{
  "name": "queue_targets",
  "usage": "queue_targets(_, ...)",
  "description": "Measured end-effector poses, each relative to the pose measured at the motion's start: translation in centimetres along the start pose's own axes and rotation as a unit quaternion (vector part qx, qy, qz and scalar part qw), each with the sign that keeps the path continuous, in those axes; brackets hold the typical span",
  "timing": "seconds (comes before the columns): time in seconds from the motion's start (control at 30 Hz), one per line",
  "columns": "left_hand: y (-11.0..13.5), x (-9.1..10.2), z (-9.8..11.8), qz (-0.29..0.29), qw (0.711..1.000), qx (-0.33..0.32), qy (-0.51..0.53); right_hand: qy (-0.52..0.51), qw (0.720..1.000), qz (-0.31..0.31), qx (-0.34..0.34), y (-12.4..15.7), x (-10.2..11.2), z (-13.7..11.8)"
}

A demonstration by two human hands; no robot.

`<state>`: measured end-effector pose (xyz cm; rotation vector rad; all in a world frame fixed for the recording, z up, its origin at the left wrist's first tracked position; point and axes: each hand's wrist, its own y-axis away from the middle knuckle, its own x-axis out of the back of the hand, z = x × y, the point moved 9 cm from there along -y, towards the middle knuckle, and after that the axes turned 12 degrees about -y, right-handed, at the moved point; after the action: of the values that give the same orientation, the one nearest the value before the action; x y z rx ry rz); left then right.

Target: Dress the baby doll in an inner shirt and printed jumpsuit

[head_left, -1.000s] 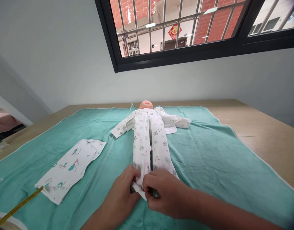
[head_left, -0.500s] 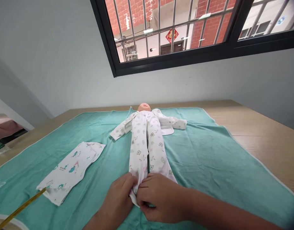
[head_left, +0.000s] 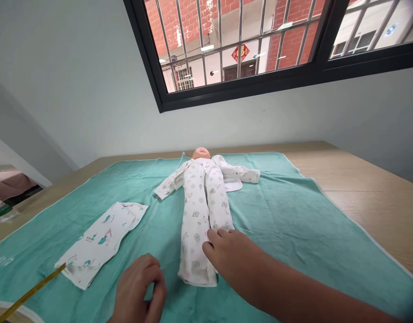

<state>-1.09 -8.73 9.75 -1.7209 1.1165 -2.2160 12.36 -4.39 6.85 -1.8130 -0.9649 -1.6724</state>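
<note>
A doll point(head_left: 201, 153) lies on its back on a green blanket point(head_left: 276, 224), its head at the far end. White baby trousers point(head_left: 196, 224) with small printed animals lie over it, legs towards me. Beneath them spreads a white long-sleeved top point(head_left: 231, 175), a sleeve out to each side. My right hand point(head_left: 238, 262) rests on the right trouser leg, fingers loosely bent, covering that leg's lower end. Left of the other hem, my left hand point(head_left: 139, 287) hovers with curled fingers, thumb apart, holding nothing.
A folded white garment with green prints point(head_left: 102, 242) lies on the left. A yellow strip like a measuring tape point(head_left: 31, 291) sticks up from a container rim at lower left. A bottle point(head_left: 1, 210) stands at the left edge. Wooden table point(head_left: 371, 197), wall and barred window lie beyond.
Both hands have let go of the left trouser hem, which now lies flat. My left hand has moved left and down, away from the trousers. My right hand has shifted onto the right leg.
</note>
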Motion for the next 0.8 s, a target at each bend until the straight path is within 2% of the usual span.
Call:
queue_targets(0.07, -0.6, 0.2, 0.1, 0.014, 1.000, 0.023, 0.004, -0.013, 1.000, 0.003, 0.011, 0.3, 0.5, -0.4)
queue_targets(0.13, -1.5, -0.4, 0.6, 0.005, 1.000, 0.030, 0.006, -0.033, 0.999, 0.009, 0.039, 0.8, 1.0, -0.9)
queue_targets(0.23, -2.5, -2.9, 2.2, -0.057, 0.998, 0.015, -0.003, -0.051, 0.996, -0.015, 0.071, 1.6, 1.3, -1.4)
queue_targets(0.3, -2.8, -4.6, 3.1, -0.094, 0.995, 0.004, -0.019, -0.057, 0.995, -0.042, 0.063, 2.0, 1.3, -1.0)
queue_targets(0.43, -2.9, -7.3, 3.9, -0.130, 0.991, -0.013, -0.034, -0.068, 0.993, -0.090, 0.027, 2.6, 1.2, 0.3)
queue_targets(0.5, -3.0, -8.0, 3.4, -0.134, 0.991, -0.001, -0.023, -0.078, 0.993, -0.088, 0.015, 2.9, 1.4, 1.0)
queue_targets(0.63, -3.3, -7.8, 1.3, -0.139, 0.989, 0.042, -0.001, -0.105, 0.993, -0.047, 0.022, 3.2, 2.0, 1.6)
queue_targets(0.8, -4.1, -7.5, -0.3, -0.195, 0.977, 0.072, 0.045, -0.163, 0.985, -0.032, 0.052, 2.9, 2.5, 1.4)
